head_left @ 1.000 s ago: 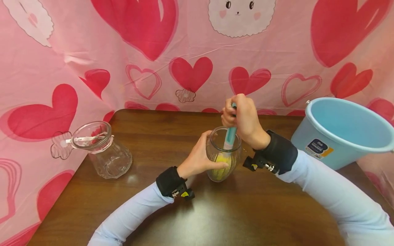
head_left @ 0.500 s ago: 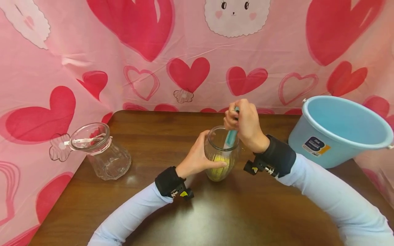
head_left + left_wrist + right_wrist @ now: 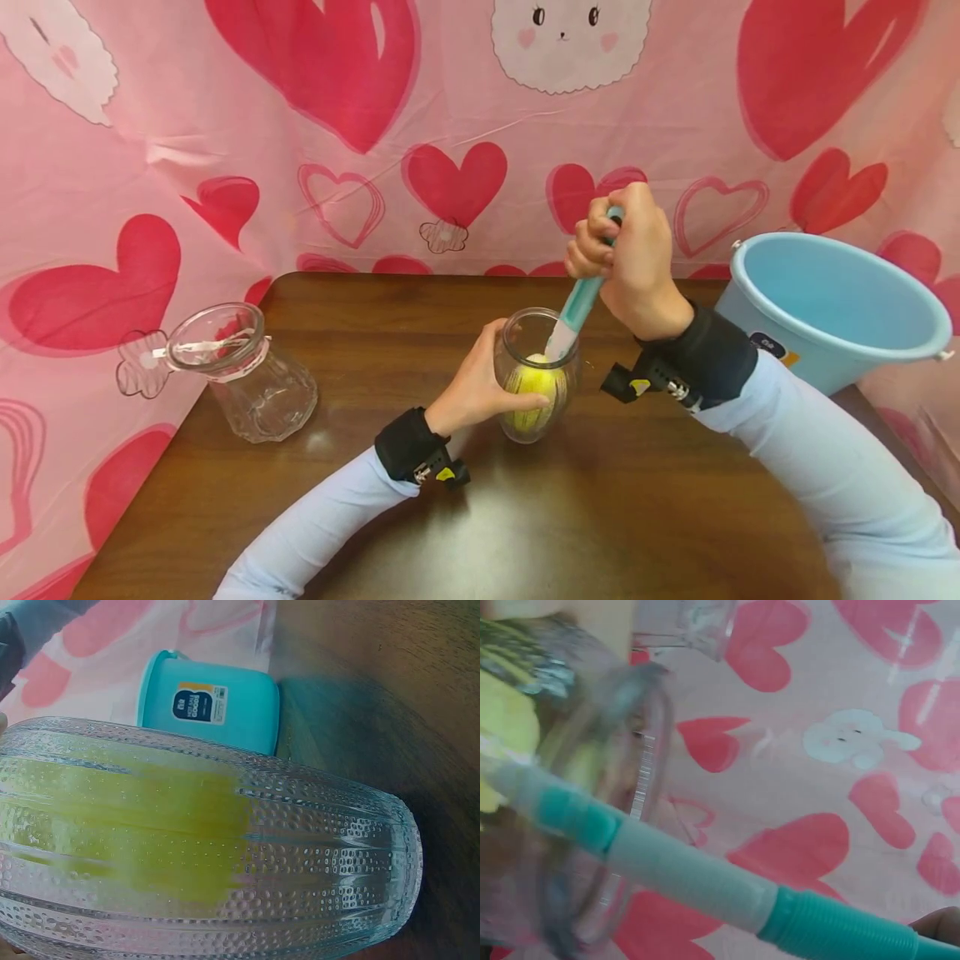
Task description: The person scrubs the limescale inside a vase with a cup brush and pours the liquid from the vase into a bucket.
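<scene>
A ribbed clear glass jar (image 3: 573, 385) stands upright near the middle of the table. My left hand (image 3: 474, 385) grips its left side, thumb across the front and fingers partly hidden behind. My right hand (image 3: 633, 258) is curled round the teal handle of a bottle brush (image 3: 579, 307), above and right of the jar's mouth. The brush leans to the right, its yellow sponge head (image 3: 537, 388) inside the jar. In the left wrist view, the sponge shows as a yellow block through the dimpled glass wall (image 3: 337, 862). The right wrist view shows the brush's shaft (image 3: 697, 877) crossing the rim.
A second clear glass jar (image 3: 273, 396), with a ribbon round its neck, stands at the table's left. A light blue bucket (image 3: 817, 333) sits at the right. A pink heart-print cloth (image 3: 420, 108) hangs behind the brown wooden table (image 3: 525, 533).
My right hand has dipped slightly, then risen and shifted right, drawing the brush higher and tilting it more. The sponge sits higher in the jar. My left hand keeps its hold.
</scene>
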Demonstrator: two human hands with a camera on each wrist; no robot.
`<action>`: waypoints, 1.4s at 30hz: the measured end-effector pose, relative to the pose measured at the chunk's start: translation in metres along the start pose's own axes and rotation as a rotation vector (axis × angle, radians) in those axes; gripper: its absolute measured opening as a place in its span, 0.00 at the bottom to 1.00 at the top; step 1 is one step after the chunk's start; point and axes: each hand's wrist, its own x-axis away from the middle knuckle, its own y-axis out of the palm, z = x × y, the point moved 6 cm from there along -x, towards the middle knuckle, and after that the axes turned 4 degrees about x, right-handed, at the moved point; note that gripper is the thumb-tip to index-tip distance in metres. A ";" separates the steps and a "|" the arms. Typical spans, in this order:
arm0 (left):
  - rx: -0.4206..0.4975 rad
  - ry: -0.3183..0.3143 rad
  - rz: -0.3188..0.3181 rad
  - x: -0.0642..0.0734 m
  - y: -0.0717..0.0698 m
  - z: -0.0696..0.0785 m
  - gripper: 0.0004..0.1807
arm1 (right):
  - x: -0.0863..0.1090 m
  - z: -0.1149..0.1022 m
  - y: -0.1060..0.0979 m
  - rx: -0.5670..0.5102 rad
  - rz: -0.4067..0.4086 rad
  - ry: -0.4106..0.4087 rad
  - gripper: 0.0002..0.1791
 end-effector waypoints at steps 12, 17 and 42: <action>0.043 -0.026 -0.019 0.000 -0.001 -0.002 0.50 | 0.001 -0.015 -0.014 -0.173 0.167 -0.003 0.21; 0.028 -0.037 -0.010 0.001 -0.001 -0.002 0.51 | 0.004 -0.009 -0.016 -0.226 0.197 -0.018 0.21; 0.026 -0.002 -0.012 0.000 0.000 0.000 0.52 | 0.024 0.054 -0.011 0.018 0.054 -0.172 0.18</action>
